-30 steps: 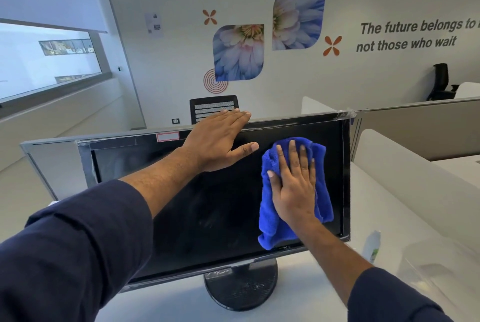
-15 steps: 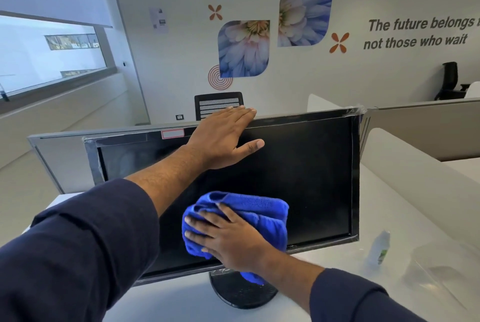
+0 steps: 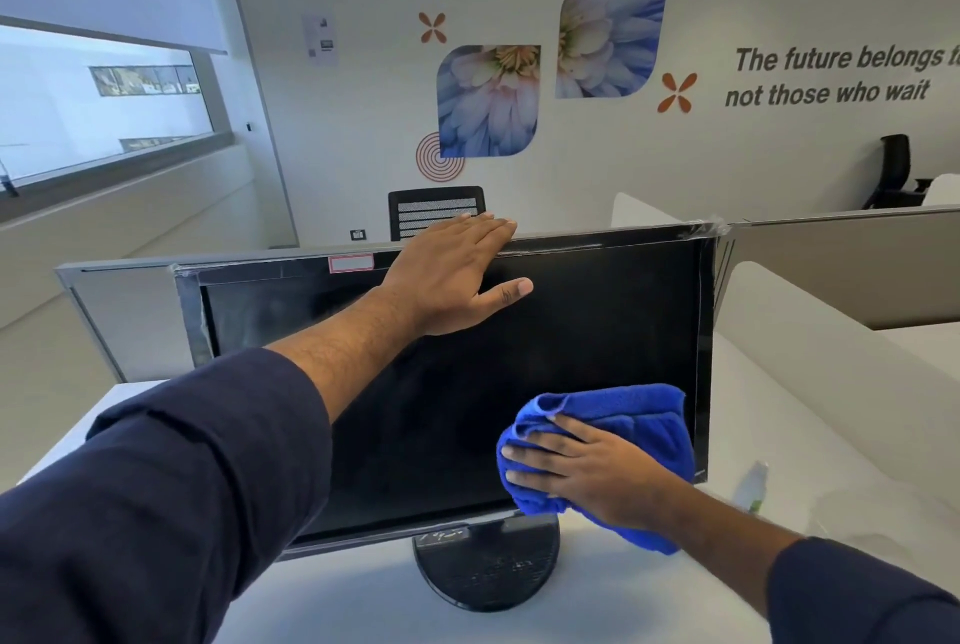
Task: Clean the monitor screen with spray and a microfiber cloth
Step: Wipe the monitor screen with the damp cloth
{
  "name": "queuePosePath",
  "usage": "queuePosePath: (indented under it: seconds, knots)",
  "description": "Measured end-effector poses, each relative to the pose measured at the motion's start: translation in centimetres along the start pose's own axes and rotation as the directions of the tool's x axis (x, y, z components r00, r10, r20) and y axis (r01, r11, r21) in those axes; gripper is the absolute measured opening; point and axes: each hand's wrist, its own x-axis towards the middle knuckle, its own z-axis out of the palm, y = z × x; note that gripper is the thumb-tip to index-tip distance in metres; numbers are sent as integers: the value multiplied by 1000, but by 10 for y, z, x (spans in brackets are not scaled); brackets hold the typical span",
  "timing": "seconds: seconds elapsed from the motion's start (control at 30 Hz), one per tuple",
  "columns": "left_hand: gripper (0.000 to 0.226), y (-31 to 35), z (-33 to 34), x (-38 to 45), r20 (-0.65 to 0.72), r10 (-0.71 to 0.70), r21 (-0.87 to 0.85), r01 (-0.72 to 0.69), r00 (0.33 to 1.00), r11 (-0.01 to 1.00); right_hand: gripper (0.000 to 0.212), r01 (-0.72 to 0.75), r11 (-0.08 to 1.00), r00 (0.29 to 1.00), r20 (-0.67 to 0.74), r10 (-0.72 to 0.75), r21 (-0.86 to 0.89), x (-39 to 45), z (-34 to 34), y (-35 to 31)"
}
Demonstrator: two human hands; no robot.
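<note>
A black monitor stands on a round base on the white desk, its screen dark. My left hand lies flat over the monitor's top edge, fingers straight across the bezel and thumb on the screen. My right hand presses a bunched blue microfiber cloth flat against the screen's lower right corner, fingers spread and pointing left. A small pale spray bottle with a green label stands on the desk just right of the monitor, blurred.
The white desk carries the monitor's base. Grey partition panels run behind and to the right. A black office chair stands beyond the monitor, by a white wall with flower prints.
My right hand has slid the blue cloth along the lower screen from bottom centre to the lower right corner; a second ago it was at the upper right. My left hand has stayed put.
</note>
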Motion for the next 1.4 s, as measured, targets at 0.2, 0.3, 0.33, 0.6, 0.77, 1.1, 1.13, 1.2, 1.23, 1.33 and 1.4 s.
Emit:
queuePosePath:
  seconds: [0.2, 0.3, 0.33, 0.6, 0.77, 1.1, 1.13, 1.2, 1.23, 1.33, 1.4]
  knots:
    - [88, -2, 1, -1, 1, -10, -5, 10, 1000, 1000, 61, -211, 948, 938, -224, 265, 238, 61, -28, -24]
    - [87, -2, 2, 0, 0, -6, 1, 6, 1000, 1000, 65, -203, 918, 919, -257, 299, 341, 89, -30, -42]
    - [87, -3, 2, 0, 1, -4, -1, 4, 1000, 1000, 65, -185, 929, 931, -246, 270, 320, 91, -26, -47]
    - [87, -1, 1, 0, -11, -5, 2, 5, 1000, 1000, 42, -90, 979, 963, -236, 132, 182, -1, 22, -37]
    - [90, -1, 1, 1, -3, -6, 0, 6, 1000, 1000, 46, -298, 925, 906, -236, 352, 235, -58, 29, -16]
    - [91, 3, -1, -1, -5, 4, 21, -4, 1000, 1000, 31, -291, 855, 818, -351, 455, 430, -12, 13, -58]
    - [91, 4, -1, -1, -4, 4, 22, -4, 1000, 1000, 26, -256, 868, 833, -358, 421, 425, 2, 10, -64]
    - [91, 4, -2, -1, -2, 3, 23, -3, 1000, 1000, 28, -235, 890, 862, -339, 377, 390, 24, 5, -74]
    - [91, 2, -2, -2, -2, 1, 22, -1, 1000, 1000, 31, -244, 896, 874, -316, 369, 370, 29, 4, -77]
    - [91, 0, -2, -3, -3, 2, 20, -2, 1000, 1000, 31, -269, 908, 880, -301, 367, 321, 24, 5, -73]
    - [91, 0, -2, -2, -3, 8, 16, -8, 1000, 1000, 25, -303, 900, 859, -320, 400, 313, 6, 12, -67]
